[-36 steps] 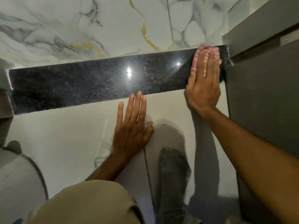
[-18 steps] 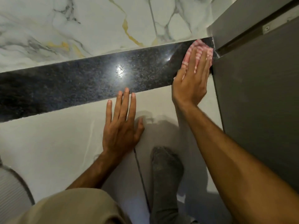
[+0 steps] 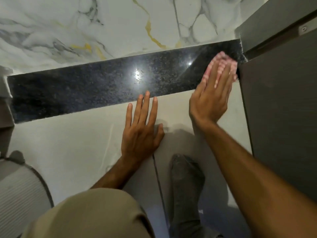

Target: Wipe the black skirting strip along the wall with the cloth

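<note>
Head view looks down on the black skirting strip (image 3: 103,93), a glossy speckled band whose long axis runs left to right along the foot of the wall, rising slightly toward the right end, where it meets a grey cabinet (image 3: 281,103). Two bright light spots glint on its polished face. At that right end the cloth (image 3: 221,61), pink with pale checks, is pressed flat against the strip, just beside the cabinet's edge. The right hand (image 3: 211,98) lies over the cloth with fingers straight and together, pointing up toward the wall; its grip is a flat open palm pressing the cloth down, not a closed fist. The hand and cloth look blurred. The left hand (image 3: 141,129) is well apart from the cloth, spread open and empty on the pale floor (image 3: 68,145), its middle fingertips touching the strip's lower edge. Above the strip stands the marble wall (image 3: 103,28) with grey and gold veins. Near the bottom are a khaki-clad knee (image 3: 89,215) and a grey-socked foot (image 3: 187,184), with a ribbed grey object (image 3: 20,191) at the left.
</note>
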